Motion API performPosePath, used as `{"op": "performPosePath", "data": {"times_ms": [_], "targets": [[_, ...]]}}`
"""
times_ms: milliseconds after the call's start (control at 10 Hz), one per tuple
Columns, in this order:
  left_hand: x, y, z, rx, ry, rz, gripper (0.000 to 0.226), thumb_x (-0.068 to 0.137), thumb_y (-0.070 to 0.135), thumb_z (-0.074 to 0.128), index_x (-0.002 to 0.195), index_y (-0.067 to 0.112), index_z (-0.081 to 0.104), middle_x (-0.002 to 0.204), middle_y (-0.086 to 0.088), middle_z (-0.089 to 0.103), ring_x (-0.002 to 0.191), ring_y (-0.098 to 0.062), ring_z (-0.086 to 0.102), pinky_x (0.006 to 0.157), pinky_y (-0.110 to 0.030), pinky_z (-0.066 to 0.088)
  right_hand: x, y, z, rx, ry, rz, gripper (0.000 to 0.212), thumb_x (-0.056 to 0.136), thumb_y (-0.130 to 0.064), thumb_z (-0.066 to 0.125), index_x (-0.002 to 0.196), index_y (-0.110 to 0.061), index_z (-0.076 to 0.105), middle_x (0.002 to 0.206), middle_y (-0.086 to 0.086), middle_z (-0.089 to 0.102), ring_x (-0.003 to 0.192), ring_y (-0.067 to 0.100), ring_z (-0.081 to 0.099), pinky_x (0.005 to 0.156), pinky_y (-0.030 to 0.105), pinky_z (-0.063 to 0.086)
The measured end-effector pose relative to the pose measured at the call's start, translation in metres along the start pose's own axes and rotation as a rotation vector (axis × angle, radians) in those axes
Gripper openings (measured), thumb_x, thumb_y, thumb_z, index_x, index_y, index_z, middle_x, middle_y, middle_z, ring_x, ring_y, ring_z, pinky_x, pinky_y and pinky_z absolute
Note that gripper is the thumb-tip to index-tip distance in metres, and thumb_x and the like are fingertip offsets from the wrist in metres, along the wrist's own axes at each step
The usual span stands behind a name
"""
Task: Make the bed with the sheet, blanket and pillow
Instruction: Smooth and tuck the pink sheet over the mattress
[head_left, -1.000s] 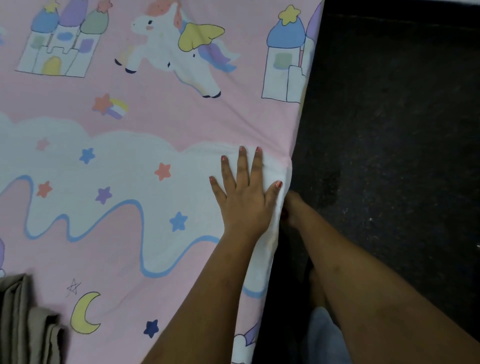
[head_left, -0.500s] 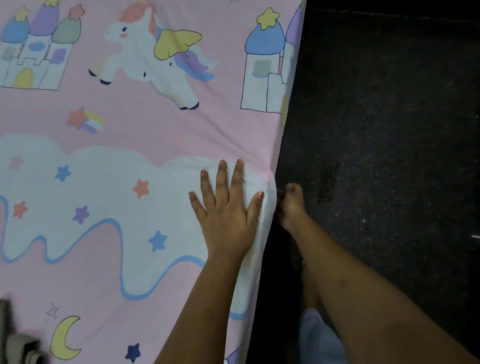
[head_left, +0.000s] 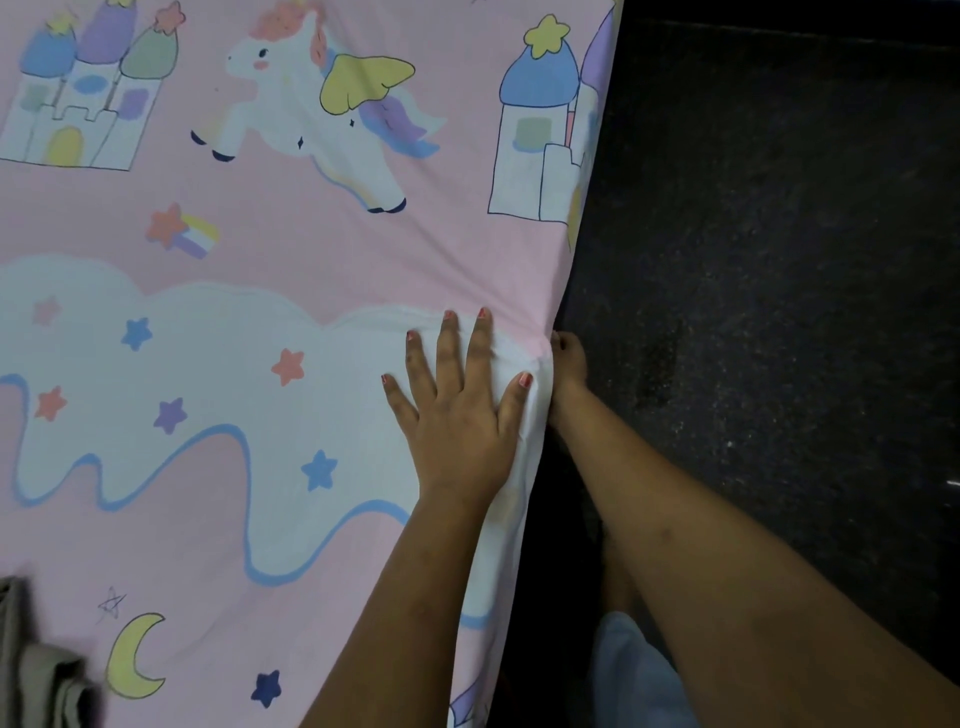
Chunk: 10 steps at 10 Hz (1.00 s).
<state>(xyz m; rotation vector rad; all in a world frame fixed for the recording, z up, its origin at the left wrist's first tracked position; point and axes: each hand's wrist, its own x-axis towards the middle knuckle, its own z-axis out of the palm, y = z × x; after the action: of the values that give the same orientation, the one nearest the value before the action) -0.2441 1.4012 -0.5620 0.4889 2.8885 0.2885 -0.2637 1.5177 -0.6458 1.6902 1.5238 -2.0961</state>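
The sheet lies spread flat over the bed, a soft, matte cotton-looking cloth in pale pink. It is printed with a white winged unicorn, pastel castles, a broad white cloud edged in blue, small stars and a yellow crescent moon. Most of it is smooth. Fine creases gather only near its right edge, where the cloth bends over the side of the bed and drops out of sight.

The left hand rests palm-down on top of the sheet, right at that edge, on the white cloud. Its fingers are straight and fanned apart, pressing the fabric flat, with the thumb reaching toward the fold. The nails are painted reddish.

The right hand is just over the edge, lower down, against the hanging side of the sheet where the creases meet. Its fingers turn in toward the cloth and are partly hidden, so I cannot tell whether they grip the fabric or only push against it.

At the lower left corner a grey cloth, thicker and folded in soft ridges, lies on the sheet, well apart from both hands. Beside the bed is a dark, speckled floor, rough-looking. Pale blue clothing shows beneath the right forearm.
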Motion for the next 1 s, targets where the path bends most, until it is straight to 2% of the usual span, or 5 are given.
{"op": "performPosePath", "data": {"times_ms": [200, 400, 700, 900, 1000], "targets": [[0.000, 0.001, 0.001, 0.009, 0.003, 0.003, 0.068, 0.089, 0.064, 0.009, 0.150, 0.035, 0.004, 0.160, 0.002, 0.006, 0.146, -0.029, -0.003, 0.113, -0.056, -0.001, 0.046, 0.033, 0.013, 0.196, -0.105, 0.077, 0.081, 0.071, -0.074, 0.047, 0.123, -0.013, 0.057, 0.114, 0.012, 0.065, 0.103, 0.032, 0.063, 0.095, 0.049, 0.049], [0.000, 0.002, 0.003, 0.037, 0.008, 0.007, 0.068, 0.090, 0.064, 0.006, 0.151, 0.033, 0.005, 0.159, 0.000, 0.008, 0.146, -0.031, -0.001, 0.112, -0.056, -0.001, 0.027, 0.005, 0.005, 0.082, -0.051, 0.020, 0.033, 0.098, -0.022, 0.040, 0.120, -0.005, 0.057, 0.121, 0.019, 0.060, 0.111, 0.036, 0.057, 0.099, 0.048, 0.046], [0.000, 0.001, -0.010, -0.086, -0.010, 0.052, 0.067, 0.090, 0.061, 0.012, 0.151, 0.034, 0.004, 0.160, 0.005, 0.003, 0.147, -0.021, -0.005, 0.114, -0.051, -0.004, 0.040, -0.009, -0.008, -0.535, 0.273, -0.065, 0.032, 0.097, -0.017, 0.040, 0.125, -0.006, 0.050, 0.134, 0.016, 0.046, 0.119, 0.039, 0.048, 0.099, 0.048, 0.040], [0.018, 0.008, -0.024, -0.076, -0.074, 0.044, 0.059, 0.097, 0.053, 0.025, 0.150, 0.034, 0.008, 0.160, 0.005, 0.000, 0.146, -0.019, -0.008, 0.115, -0.051, -0.001, 0.041, -0.025, -0.005, -0.722, 0.026, -0.089, 0.035, 0.100, -0.020, 0.037, 0.127, -0.002, 0.050, 0.134, 0.020, 0.050, 0.121, 0.037, 0.049, 0.102, 0.044, 0.040], [0.031, 0.012, -0.031, -0.063, -0.110, 0.049, 0.059, 0.098, 0.050, 0.029, 0.151, 0.034, 0.007, 0.159, 0.006, 0.001, 0.146, -0.019, -0.006, 0.115, -0.050, -0.001, 0.040, -0.045, -0.010, -0.415, -0.025, -0.143, 0.037, 0.100, -0.029, 0.040, 0.124, -0.004, 0.053, 0.125, 0.017, 0.058, 0.112, 0.031, 0.056, 0.097, 0.043, 0.046]]}}
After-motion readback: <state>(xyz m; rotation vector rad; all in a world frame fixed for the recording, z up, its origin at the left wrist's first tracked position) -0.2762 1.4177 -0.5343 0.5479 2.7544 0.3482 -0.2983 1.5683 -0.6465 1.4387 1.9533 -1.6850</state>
